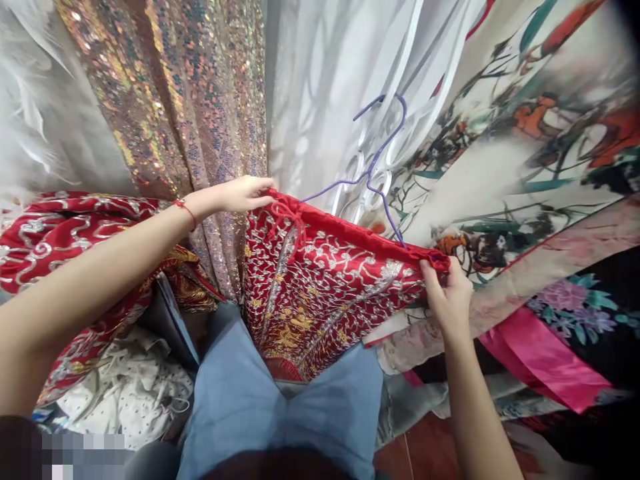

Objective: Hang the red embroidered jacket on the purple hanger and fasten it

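Note:
A red skirt (320,280) with silver and gold embroidery is stretched by its waistband between my two hands, hanging down in front of my lap. My left hand (253,193) is closed on the left end of the waistband, beside a red tied drawstring. At the other end, my right hand (450,293) pinches the gathered waistband with thumb and fingers. A purple wire hanger (370,170) has its hook above the skirt, and its lower arms pass behind or into the waistband; its ends are hidden.
Behind hang a sequined cloth (215,100), a sheer white fabric (305,87), white scrolled metalwork (415,73) and a printed cloth (500,200). More red embroidered fabric (75,233) lies at left, above a dotted white cloth (130,387). A pink ribbon (545,360) lies at right.

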The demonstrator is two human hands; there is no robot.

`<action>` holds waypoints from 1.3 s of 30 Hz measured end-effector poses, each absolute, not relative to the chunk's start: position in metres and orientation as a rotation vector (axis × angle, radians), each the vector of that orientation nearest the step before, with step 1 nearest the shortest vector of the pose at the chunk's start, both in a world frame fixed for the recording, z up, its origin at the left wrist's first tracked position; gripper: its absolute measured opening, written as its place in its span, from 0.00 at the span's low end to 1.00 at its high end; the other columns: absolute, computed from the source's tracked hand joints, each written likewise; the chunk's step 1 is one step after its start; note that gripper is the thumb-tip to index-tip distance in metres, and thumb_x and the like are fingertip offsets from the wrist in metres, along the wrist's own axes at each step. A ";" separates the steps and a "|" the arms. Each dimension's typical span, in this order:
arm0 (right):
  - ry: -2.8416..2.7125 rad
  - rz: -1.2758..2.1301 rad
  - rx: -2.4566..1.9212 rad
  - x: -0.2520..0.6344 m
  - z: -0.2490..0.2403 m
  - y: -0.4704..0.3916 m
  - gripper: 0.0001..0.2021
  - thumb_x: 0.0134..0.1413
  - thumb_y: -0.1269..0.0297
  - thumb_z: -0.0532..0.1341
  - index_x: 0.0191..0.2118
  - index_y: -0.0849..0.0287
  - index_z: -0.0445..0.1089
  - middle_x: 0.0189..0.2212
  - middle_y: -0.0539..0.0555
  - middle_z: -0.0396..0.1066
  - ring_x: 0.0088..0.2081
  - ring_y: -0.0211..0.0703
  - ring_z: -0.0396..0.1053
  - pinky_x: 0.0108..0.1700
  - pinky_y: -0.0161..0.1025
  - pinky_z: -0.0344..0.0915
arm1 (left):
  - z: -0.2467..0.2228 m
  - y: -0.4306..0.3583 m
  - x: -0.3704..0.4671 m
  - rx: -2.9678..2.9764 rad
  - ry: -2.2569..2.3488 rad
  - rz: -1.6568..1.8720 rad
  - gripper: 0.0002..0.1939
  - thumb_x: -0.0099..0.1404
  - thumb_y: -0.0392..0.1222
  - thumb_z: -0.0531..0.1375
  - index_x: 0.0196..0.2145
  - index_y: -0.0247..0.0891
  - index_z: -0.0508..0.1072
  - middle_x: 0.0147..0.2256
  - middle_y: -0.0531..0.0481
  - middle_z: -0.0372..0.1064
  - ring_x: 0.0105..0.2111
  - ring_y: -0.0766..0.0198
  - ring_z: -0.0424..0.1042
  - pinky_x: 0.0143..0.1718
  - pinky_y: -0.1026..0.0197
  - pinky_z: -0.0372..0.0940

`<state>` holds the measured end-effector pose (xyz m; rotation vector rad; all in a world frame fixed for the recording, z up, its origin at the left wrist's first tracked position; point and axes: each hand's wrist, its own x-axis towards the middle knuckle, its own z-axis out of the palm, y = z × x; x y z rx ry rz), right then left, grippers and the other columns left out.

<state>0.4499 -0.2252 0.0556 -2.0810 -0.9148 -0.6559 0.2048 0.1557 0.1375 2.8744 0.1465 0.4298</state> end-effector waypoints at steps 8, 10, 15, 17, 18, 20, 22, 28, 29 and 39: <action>-0.930 -0.680 -1.947 0.481 0.061 -0.211 0.25 0.57 0.37 0.53 0.29 0.56 0.65 0.23 0.52 0.64 0.26 0.44 0.61 0.34 0.44 0.63 | 0.145 0.137 0.196 2.806 0.071 0.536 0.10 0.65 0.47 0.50 0.35 0.38 0.65 0.31 0.48 0.68 0.30 0.64 0.65 0.34 0.60 0.62; -0.956 -0.656 -2.030 0.480 0.065 -0.207 0.26 0.57 0.36 0.52 0.30 0.57 0.68 0.22 0.54 0.66 0.26 0.45 0.63 0.34 0.44 0.64 | 0.147 0.140 0.197 2.864 0.107 0.421 0.11 0.64 0.48 0.50 0.33 0.39 0.65 0.30 0.48 0.68 0.30 0.63 0.65 0.34 0.60 0.62; -0.870 -0.831 -2.147 0.464 0.068 -0.197 0.30 0.59 0.37 0.50 0.42 0.62 0.71 0.32 0.63 0.72 0.34 0.54 0.69 0.40 0.49 0.65 | 0.140 0.151 0.203 2.888 0.356 0.409 0.19 0.66 0.53 0.47 0.42 0.36 0.67 0.35 0.43 0.72 0.32 0.61 0.69 0.35 0.60 0.63; -0.838 -1.048 -2.115 0.448 0.066 -0.191 0.32 0.59 0.40 0.52 0.53 0.67 0.67 0.44 0.71 0.71 0.46 0.62 0.69 0.47 0.54 0.64 | 0.138 0.157 0.202 2.866 0.496 0.444 0.27 0.66 0.56 0.47 0.51 0.31 0.65 0.37 0.39 0.74 0.34 0.59 0.71 0.36 0.60 0.64; -0.838 -1.155 -2.072 0.438 0.065 -0.186 0.31 0.60 0.43 0.53 0.56 0.68 0.64 0.49 0.73 0.68 0.51 0.64 0.66 0.50 0.57 0.62 | 0.138 0.159 0.200 2.857 0.562 0.453 0.30 0.66 0.57 0.48 0.54 0.29 0.63 0.38 0.38 0.74 0.34 0.58 0.71 0.36 0.59 0.64; -0.910 -1.288 -1.982 0.410 0.061 -0.173 0.27 0.61 0.50 0.53 0.56 0.67 0.64 0.51 0.73 0.66 0.54 0.65 0.63 0.53 0.59 0.59 | 0.141 0.162 0.190 2.872 0.663 0.424 0.32 0.65 0.59 0.48 0.54 0.28 0.65 0.39 0.37 0.75 0.36 0.56 0.73 0.38 0.58 0.65; -1.083 -1.308 -1.925 0.375 0.056 -0.155 0.20 0.61 0.56 0.53 0.53 0.64 0.66 0.50 0.71 0.67 0.54 0.63 0.63 0.53 0.58 0.58 | 0.144 0.158 0.173 2.919 0.781 0.327 0.29 0.65 0.59 0.48 0.49 0.31 0.70 0.40 0.38 0.75 0.39 0.53 0.74 0.41 0.56 0.66; -1.840 -1.036 -1.797 0.252 0.044 -0.093 0.16 0.62 0.66 0.51 0.51 0.62 0.68 0.51 0.66 0.66 0.55 0.56 0.60 0.54 0.51 0.56 | 0.116 0.091 0.090 2.805 1.235 0.816 0.26 0.68 0.49 0.49 0.56 0.30 0.68 0.55 0.28 0.67 0.60 0.39 0.63 0.61 0.36 0.54; -1.926 -0.977 -1.779 0.234 0.046 -0.085 0.16 0.62 0.67 0.50 0.52 0.63 0.68 0.52 0.66 0.66 0.55 0.56 0.60 0.54 0.51 0.56 | 0.104 0.077 0.076 2.728 1.268 0.994 0.28 0.69 0.49 0.49 0.61 0.30 0.63 0.60 0.28 0.62 0.64 0.39 0.57 0.63 0.35 0.49; -2.172 -0.841 -1.693 0.131 0.078 -0.042 0.26 0.62 0.66 0.53 0.65 0.63 0.56 0.61 0.69 0.58 0.60 0.62 0.56 0.56 0.55 0.57 | 0.027 0.016 -0.012 2.463 1.422 1.296 0.54 0.64 0.64 0.53 0.71 0.24 0.33 0.72 0.29 0.25 0.71 0.35 0.23 0.69 0.34 0.38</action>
